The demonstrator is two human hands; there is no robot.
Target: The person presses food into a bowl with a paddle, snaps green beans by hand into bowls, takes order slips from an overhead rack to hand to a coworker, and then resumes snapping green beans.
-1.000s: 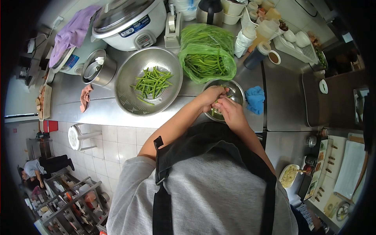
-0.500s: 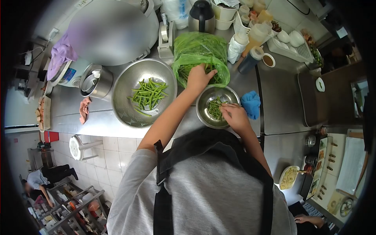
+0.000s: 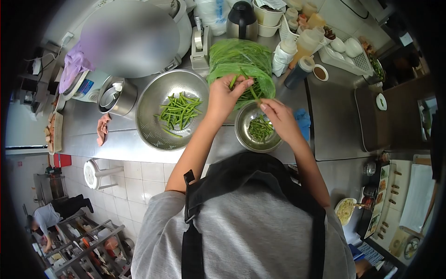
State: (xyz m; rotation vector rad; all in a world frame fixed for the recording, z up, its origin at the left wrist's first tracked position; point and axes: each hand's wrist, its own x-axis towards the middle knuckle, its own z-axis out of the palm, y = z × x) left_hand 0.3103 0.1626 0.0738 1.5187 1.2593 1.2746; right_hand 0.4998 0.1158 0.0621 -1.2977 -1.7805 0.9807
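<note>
My left hand (image 3: 226,95) is closed on green beans (image 3: 233,81) in front of the open green plastic bag (image 3: 239,56). My right hand (image 3: 279,118) pinches the lower end of a bean (image 3: 253,91) that slants up toward my left hand. Below my hands, a small steel bowl (image 3: 241,136) holds short green pieces (image 3: 260,129). The large perforated steel colander (image 3: 148,101) to the left contains cut green beans (image 3: 180,111).
A steel pot (image 3: 127,100) and a pink cloth (image 3: 102,129) lie left of the colander. Squeeze bottles (image 3: 299,72) and a blue cloth (image 3: 302,122) are at the right. A white stool (image 3: 92,174) stands on the floor; another person (image 3: 45,218) is at far left.
My left hand has come out of the bag with beans. My right hand has risen from the small bowl and now grips a bean. The view has shifted slightly.
</note>
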